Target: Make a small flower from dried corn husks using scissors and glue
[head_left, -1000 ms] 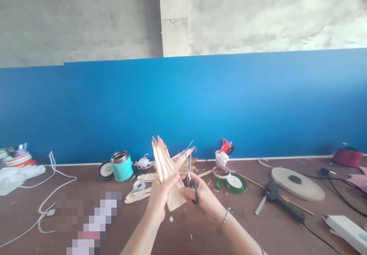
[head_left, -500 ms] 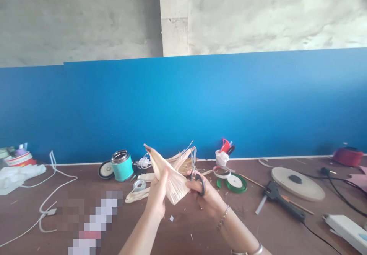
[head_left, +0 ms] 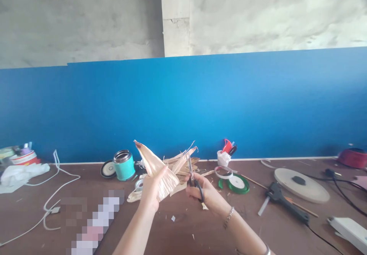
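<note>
A pale, ribbed corn husk (head_left: 168,184), wide at its lower right end and narrowing to a brown tip at the upper left, is pinched in my left hand (head_left: 153,186). My right hand (head_left: 202,190) grips a pair of scissors (head_left: 190,165) by the dark handles, blades pointing up and slightly parted. The scissors stand a little to the right of the husk, apart from it. Behind both hands lies a heap of dry husks (head_left: 183,161) on the brown table. A roll of clear tape (head_left: 139,185) is partly hidden behind my left hand.
Behind the husks runs a blue partition (head_left: 183,106). A turquoise jar (head_left: 124,166) stands left, near white cables (head_left: 57,186). To the right are a cup of pens (head_left: 223,158), green ribbon (head_left: 243,186), a glue gun (head_left: 286,201), a round disc (head_left: 309,186) and a power strip (head_left: 348,228).
My left hand has moved left with the husk, away from the scissors. My right hand no longer touches the husk's edge. A small pale scrap now shows below my right hand.
</note>
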`<state>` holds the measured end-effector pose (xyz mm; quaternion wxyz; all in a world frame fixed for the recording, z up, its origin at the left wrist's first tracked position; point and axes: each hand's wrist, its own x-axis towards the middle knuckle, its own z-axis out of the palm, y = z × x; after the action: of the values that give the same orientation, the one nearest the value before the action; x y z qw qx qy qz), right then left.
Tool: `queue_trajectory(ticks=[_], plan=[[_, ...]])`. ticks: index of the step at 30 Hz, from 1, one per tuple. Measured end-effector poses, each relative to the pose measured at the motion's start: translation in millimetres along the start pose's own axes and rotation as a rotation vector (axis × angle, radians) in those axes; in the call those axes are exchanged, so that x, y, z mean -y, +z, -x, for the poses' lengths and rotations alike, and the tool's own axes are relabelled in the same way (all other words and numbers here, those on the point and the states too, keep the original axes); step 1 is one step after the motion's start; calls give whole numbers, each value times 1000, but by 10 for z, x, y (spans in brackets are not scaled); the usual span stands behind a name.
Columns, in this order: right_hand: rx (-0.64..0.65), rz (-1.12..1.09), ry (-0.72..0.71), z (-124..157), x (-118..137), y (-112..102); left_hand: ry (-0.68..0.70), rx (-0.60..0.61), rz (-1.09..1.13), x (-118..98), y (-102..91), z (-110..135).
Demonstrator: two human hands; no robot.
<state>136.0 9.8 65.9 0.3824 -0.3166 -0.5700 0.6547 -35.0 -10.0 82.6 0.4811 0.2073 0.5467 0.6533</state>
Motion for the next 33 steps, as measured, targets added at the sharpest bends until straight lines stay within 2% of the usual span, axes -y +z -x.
queue_trajectory(ticks=[4,7,12,17,26,33], plan=[[206,96,42,1,-103,-13,68,-48,100,-63,-30,-35],[278,96,12,5,-167,55,100,-92,106,-61,-29,-38],[268,102,-13,33,-142,168,149,-103,75,-2,-13,-37],[247,108,-4,39,-123,185,124,-67,72,11,-3,-13],[251,156,48,24,-86,71,125,-7,63,-50,-10,21],[264,236,93,20,-82,-7,114,-10,5,-99,-17,40]])
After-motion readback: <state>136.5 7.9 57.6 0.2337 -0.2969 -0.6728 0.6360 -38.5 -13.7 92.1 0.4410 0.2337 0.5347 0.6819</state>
